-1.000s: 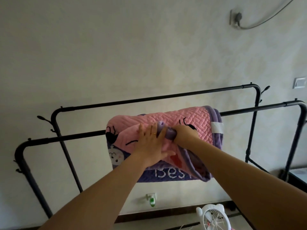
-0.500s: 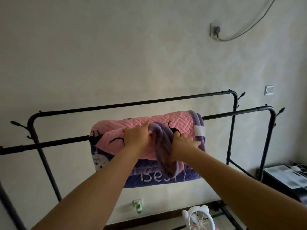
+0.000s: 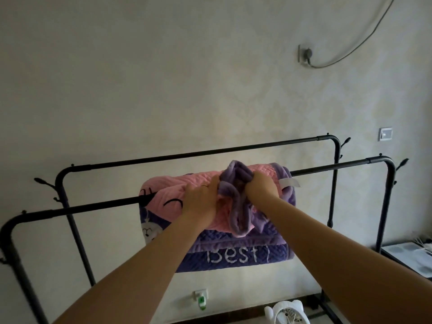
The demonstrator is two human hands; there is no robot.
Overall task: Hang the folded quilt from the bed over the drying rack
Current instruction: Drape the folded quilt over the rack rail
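Against the plain wall (image 3: 163, 78), blanket (image 3: 233, 244) is hanging over black rack (image 3: 70, 210); left hand (image 3: 201, 202) and right hand (image 3: 260, 189) are gripping its bunched fold between them.

Things counted
One blanket (image 3: 233, 253), one left hand (image 3: 201, 202), one right hand (image 3: 261, 190), two rack rails (image 3: 210, 152), one fan (image 3: 287, 314) at five o'clock.
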